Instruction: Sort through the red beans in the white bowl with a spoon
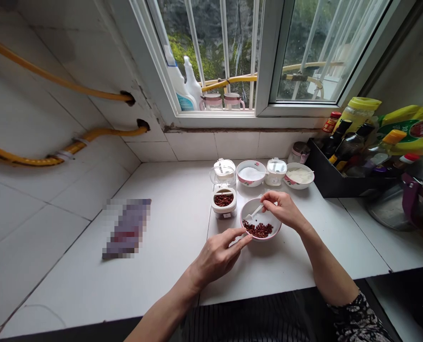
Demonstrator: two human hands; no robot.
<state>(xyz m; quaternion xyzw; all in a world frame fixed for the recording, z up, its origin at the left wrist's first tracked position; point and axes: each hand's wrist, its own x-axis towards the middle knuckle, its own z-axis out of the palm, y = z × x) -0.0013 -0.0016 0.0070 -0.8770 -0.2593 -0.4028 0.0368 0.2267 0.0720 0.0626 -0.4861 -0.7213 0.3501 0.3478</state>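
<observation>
A small white bowl (pixel 253 207) with a pink rim sits on the white counter and holds dark red peppercorns (pixel 260 230). My right hand (pixel 284 209) pinches a small white spoon (pixel 254 213) whose tip dips into the bowl. My left hand (pixel 220 254) steadies the bowl's near rim with its fingertips. Just left of the bowl stands an open clear jar (pixel 224 202) partly filled with the same red peppercorns.
Behind stand two lidded jars (pixel 224 171) (pixel 276 171) and two bowls of white powder (pixel 250 173) (pixel 299 175). A black tray of sauce bottles (pixel 339 156) and a pot (pixel 416 194) sit at right. A blurred packet (pixel 127 229) lies at left. Yellow hoses (pixel 54 78) cross the wall.
</observation>
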